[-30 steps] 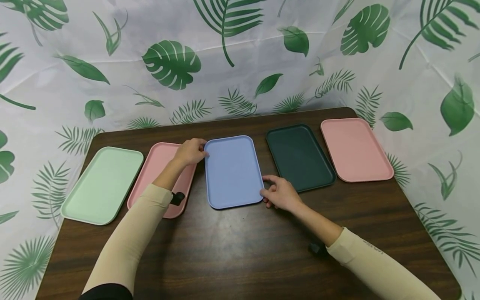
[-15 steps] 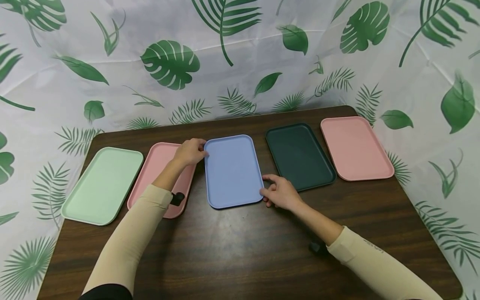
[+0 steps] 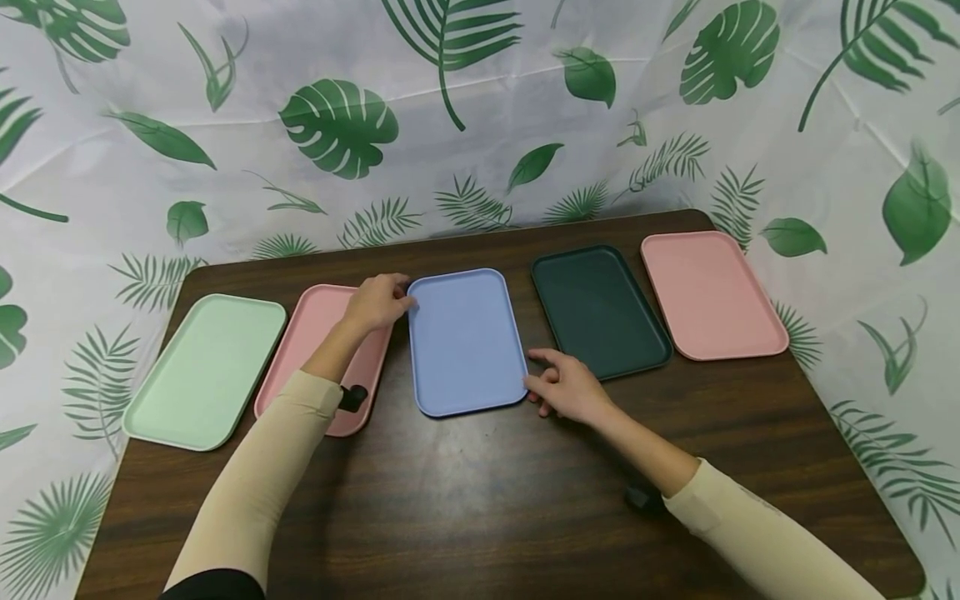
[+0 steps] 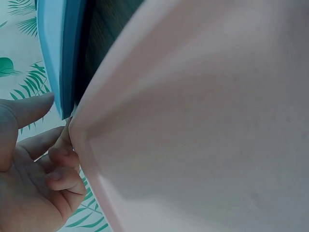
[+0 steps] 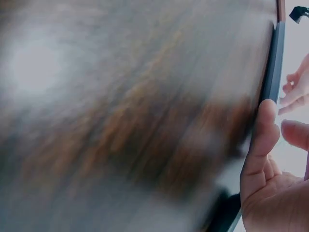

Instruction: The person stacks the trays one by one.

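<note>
A blue tray (image 3: 468, 342) lies flat on the dark wooden table, between a pink tray and a dark green tray (image 3: 600, 312). At its upper left corner is my left hand (image 3: 377, 302), thumb and fingers parted. In the left wrist view the thumb (image 4: 36, 108) stands just off the blue tray's edge (image 4: 55, 53), and the other fingers bend loosely by the pink tray's corner. My right hand (image 3: 566, 387) is beside the lower right corner, thumb and index finger spread. A fingertip (image 5: 267, 108) is close to the tray edge in the right wrist view; contact is unclear.
The left pink tray (image 3: 322, 312) lies partly under my left forearm. A light green tray (image 3: 206, 371) is at the far left, another pink tray (image 3: 712, 296) at the far right. A leaf-patterned cloth (image 3: 465, 150) hangs behind the table (image 3: 465, 517).
Both hands have loosened from the blue tray's edges. My left hand has shifted slightly left and my right hand slightly right. The trays stay in place.
</note>
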Motion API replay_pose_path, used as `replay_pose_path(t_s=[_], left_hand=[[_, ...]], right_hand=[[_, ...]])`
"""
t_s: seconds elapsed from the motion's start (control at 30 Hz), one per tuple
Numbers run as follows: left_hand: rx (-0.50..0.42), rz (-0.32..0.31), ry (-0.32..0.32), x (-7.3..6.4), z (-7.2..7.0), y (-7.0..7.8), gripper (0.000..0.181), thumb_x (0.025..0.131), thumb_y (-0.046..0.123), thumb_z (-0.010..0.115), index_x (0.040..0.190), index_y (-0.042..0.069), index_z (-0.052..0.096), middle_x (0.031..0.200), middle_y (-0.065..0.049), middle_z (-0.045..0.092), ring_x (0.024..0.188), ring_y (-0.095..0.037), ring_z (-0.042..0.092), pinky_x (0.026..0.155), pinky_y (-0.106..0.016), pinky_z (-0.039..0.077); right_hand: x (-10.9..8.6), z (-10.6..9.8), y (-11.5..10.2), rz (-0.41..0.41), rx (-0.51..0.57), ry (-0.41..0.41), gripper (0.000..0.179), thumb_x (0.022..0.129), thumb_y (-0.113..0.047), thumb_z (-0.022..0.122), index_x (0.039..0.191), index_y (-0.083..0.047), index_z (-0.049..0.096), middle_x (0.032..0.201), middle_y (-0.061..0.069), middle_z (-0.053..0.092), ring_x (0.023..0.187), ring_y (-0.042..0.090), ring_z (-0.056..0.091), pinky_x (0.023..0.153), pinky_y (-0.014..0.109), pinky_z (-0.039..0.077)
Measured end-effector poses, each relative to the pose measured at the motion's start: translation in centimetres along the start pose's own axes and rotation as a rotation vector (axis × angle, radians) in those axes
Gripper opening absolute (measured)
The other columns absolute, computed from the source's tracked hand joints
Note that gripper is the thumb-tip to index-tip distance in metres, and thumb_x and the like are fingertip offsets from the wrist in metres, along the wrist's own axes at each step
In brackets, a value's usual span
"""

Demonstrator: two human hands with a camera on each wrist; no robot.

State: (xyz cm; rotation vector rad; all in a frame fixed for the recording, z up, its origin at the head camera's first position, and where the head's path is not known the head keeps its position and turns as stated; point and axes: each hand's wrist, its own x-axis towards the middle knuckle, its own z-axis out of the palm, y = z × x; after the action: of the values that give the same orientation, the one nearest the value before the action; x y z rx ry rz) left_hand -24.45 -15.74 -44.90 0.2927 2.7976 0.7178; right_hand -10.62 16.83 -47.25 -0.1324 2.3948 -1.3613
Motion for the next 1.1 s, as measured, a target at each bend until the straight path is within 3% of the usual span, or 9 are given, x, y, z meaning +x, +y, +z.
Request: replay_pose_path(t_s=[0.33, 0.53, 0.77, 1.1], left_hand=[[-0.053, 0.006, 0.163, 0.4, -0.4, -0.2, 0.05, 0.097, 0.029, 0.059, 0.141, 0.006, 0.052, 0.112, -0.013, 0.067, 0.104, -0.031, 0.061, 0.087, -0.05, 0.046], [-0.077, 0.021, 0.216, 0.8, -0.5, 0.9, 0.047, 0.097, 0.03, 0.059, 0.139, 0.01, 0.054, 0.114, -0.011, 0.064, 0.106, -0.03, 0.06, 0.088, -0.052, 0.044], [-0.074, 0.055, 0.21, 1.7, -0.3, 3.0, 0.044, 0.096, 0.03, 0.061, 0.135, 0.012, 0.058, 0.113, -0.008, 0.066, 0.103, -0.027, 0.061, 0.087, -0.05, 0.045], [-0.027, 0.138, 0.135, 3.3, 0.6, 6.9, 0.04, 0.097, 0.03, 0.06, 0.132, 0.012, 0.062, 0.108, -0.005, 0.069, 0.098, -0.023, 0.063, 0.081, -0.045, 0.049]], right_hand=[[-1.5, -2.7, 0.1, -0.034, 0.017, 0.065, 0.051, 0.097, -0.023, 0.063, 0.142, -0.005, 0.047, 0.078, 0.008, 0.07, 0.058, 0.025, 0.065, 0.045, 0.031, 0.047], [-3.1, -5.2, 0.3, -0.048, 0.041, 0.135, 0.049, 0.099, -0.021, 0.061, 0.141, -0.001, 0.047, 0.082, 0.016, 0.071, 0.061, 0.028, 0.067, 0.046, 0.032, 0.048], [-5.3, -8.4, 2.7, 0.015, 0.092, 0.255, 0.054, 0.1, -0.032, 0.059, 0.141, 0.0, 0.046, 0.084, 0.012, 0.072, 0.062, 0.023, 0.069, 0.049, 0.032, 0.051], [-9.1, -11.8, 6.6, 0.176, 0.207, 0.423, 0.059, 0.1, -0.034, 0.058, 0.14, 0.006, 0.044, 0.076, -0.002, 0.073, 0.063, 0.016, 0.071, 0.051, 0.028, 0.054]])
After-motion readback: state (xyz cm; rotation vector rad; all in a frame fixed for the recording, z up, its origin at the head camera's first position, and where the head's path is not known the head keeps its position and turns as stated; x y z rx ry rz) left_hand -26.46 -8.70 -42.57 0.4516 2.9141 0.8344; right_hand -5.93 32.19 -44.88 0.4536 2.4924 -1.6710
